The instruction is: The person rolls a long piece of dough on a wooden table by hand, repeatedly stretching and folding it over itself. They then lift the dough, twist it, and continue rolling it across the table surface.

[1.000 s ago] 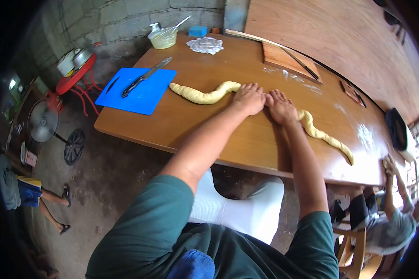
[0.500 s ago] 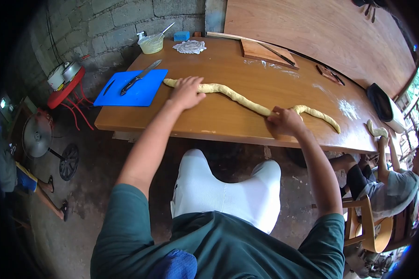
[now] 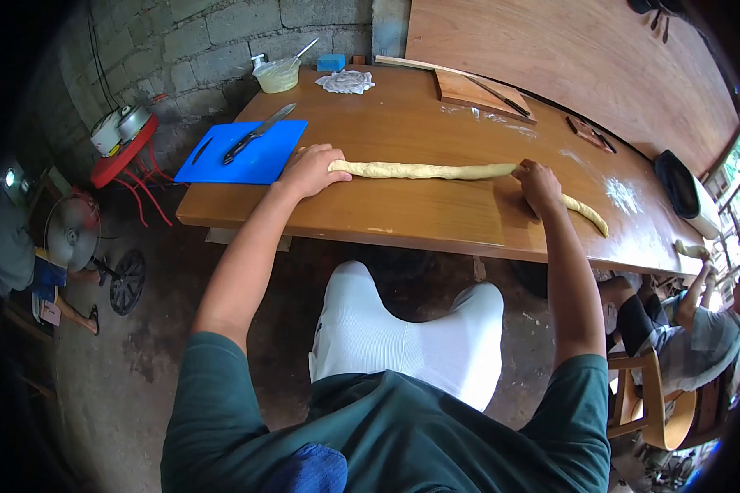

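I have both hands down on the dough rope (image 3: pixel 423 171), which lies on the wooden desk (image 3: pixel 419 214). My left hand (image 3: pixel 311 169) lies flat, palm down and fingers spread, over one end of the rope, so the grip there is open and pressing rather than clasping. My right hand (image 3: pixel 539 182) covers the rope farther along, fingers curled loosely over it; I cannot tell whether that grip truly closes around the dough.

Between the two hands the rope runs nearly straight, pale yellow, smooth and fairly even in thickness. Beyond my right hand a shorter stretch bends away toward the desk's near edge and tapers to a blunt tip.

Just outside my left hand sits a blue cutting board (image 3: pixel 251 156) with a knife (image 3: pixel 259 133) lying on it. Past the right hand there is a dusting of flour (image 3: pixel 622 195) on the wood.
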Tool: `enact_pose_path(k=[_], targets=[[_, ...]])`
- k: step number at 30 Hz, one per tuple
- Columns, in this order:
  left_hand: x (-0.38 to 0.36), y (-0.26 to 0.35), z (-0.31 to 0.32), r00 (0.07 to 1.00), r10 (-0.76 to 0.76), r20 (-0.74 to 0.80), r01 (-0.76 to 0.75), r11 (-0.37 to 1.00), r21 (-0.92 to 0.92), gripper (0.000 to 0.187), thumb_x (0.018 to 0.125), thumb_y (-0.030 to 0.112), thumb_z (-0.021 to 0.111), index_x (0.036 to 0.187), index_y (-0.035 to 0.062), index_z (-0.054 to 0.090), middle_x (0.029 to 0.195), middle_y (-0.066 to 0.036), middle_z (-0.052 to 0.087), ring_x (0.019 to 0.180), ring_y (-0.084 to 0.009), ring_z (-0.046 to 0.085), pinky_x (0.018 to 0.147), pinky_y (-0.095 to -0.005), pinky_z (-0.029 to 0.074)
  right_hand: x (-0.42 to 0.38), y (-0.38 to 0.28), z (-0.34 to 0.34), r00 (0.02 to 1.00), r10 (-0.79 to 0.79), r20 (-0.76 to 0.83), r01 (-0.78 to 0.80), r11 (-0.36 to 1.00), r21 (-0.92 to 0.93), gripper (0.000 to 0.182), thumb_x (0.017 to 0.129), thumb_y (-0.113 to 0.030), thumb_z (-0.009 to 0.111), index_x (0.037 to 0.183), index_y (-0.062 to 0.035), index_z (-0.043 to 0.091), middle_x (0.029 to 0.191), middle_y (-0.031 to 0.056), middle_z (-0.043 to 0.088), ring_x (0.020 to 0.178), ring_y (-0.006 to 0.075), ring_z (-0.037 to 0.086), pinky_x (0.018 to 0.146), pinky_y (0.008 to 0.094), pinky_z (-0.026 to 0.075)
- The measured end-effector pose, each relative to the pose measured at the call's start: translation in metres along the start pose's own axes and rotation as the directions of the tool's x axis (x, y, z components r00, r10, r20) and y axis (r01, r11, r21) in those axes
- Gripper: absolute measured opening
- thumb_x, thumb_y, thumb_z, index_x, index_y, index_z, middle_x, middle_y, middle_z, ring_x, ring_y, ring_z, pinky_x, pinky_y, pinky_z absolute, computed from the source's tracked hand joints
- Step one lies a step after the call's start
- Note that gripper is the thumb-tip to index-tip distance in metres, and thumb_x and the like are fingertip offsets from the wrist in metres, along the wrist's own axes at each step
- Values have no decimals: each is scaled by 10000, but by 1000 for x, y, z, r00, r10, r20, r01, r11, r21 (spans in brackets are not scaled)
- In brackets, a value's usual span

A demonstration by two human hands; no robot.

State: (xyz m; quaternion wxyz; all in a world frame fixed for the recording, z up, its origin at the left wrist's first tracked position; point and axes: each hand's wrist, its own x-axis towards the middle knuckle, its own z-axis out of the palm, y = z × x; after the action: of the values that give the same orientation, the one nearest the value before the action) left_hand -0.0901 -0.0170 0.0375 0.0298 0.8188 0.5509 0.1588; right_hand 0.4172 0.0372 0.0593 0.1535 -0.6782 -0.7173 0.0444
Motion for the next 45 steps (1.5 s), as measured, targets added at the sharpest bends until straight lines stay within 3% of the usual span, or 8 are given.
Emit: enact_pose_path(k=[3, 8, 11, 16, 29, 33, 38, 45], targets=[[-9, 20, 10, 940, 131, -316, -86, 985, 153, 458, 974, 275, 756, 1368, 66, 650, 1298, -172, 680, 1215, -397, 639, 1015, -490, 505, -8, -42, 19, 1000, -13, 27, 24, 880, -475, 414, 973, -282, 665, 1360, -134, 656, 1468, 209, 608, 1413, 392, 540, 1104, 558, 461], [9, 81, 61, 984, 174, -45, -175, 984, -16, 658, 1094, 373, 537, 1659, 80, 372, 1741, -168, 321, 1589, -376, 327, 1304, -544, 231, -45, -150, 80, 793, -592, -141, 604, 795, 59, 623, 1069, -456, 571, 1436, 48, 581, 1502, 248, 588, 1414, 397, 538, 1242, 490, 368], [35, 65, 78, 999, 28, -42, -26, 999, 40, 663, 1140, 439, 371, 1705, 103, 281, 1785, -139, 230, 1646, -343, 201, 1334, -543, 122, -34, -185, 119, 918, -396, 24, 389, 911, 134, 976, 1096, -697, 293, 1643, 111, 262, 1730, 309, 252, 1647, 402, 180, 1340, 510, 140], [103, 42, 72, 944, -326, 49, 325, 945, 28, 717, 1135, 566, 168, 1724, 167, 259, 1819, -74, 122, 1679, -291, 70, 1332, -593, -12, 53, -197, 143, 973, -221, 71, 216, 974, 64, 1052, 1062, -767, 242, 1669, 91, 206, 1760, 295, 166, 1665, 398, 77, 1346, 521, 48], [262, -32, 105, 881, -406, -244, 436, 896, 82, 669, 1077, 449, 415, 1660, 120, 406, 1787, -154, 216, 1665, -337, 134, 1348, -556, 77, 235, -215, 172, 984, -116, 139, 115, 993, 15, 972, 1056, -764, 238, 1705, -41, 239, 1801, 143, 170, 1676, 324, 81, 1344, 564, 75], [295, -49, 115, 890, -279, -362, 338, 935, 109, 599, 1054, 374, 472, 1527, 14, 544, 1697, -212, 389, 1609, -376, 297, 1325, -571, 184, 270, -214, 180, 984, -178, -23, 178, 984, 18, 863, 1073, -671, 350, 1608, 2, 429, 1734, 197, 330, 1654, 354, 173, 1344, 559, 87], [296, -47, 119, 812, -53, -582, 180, 970, 163, 359, 995, 231, 584, 1247, -3, 688, 1366, -189, 662, 1365, -331, 582, 1173, -478, 420, 271, -212, 178, 818, -407, -407, 418, 906, -68, 390, 1060, -368, 511, 1117, -27, 691, 1182, 179, 682, 1173, 365, 621, 1118, 517, 407], [247, -17, 111, 888, -52, -457, 120, 985, 121, 273, 1000, 208, 569, 1155, 32, 709, 1199, -139, 725, 1204, -323, 659, 1077, -458, 481, 219, -208, 170, 923, -327, -201, 328, 944, -32, 500, 1086, -438, 414, 1247, -35, 662, 1326, 196, 659, 1323, 342, 589, 1179, 511, 372]])
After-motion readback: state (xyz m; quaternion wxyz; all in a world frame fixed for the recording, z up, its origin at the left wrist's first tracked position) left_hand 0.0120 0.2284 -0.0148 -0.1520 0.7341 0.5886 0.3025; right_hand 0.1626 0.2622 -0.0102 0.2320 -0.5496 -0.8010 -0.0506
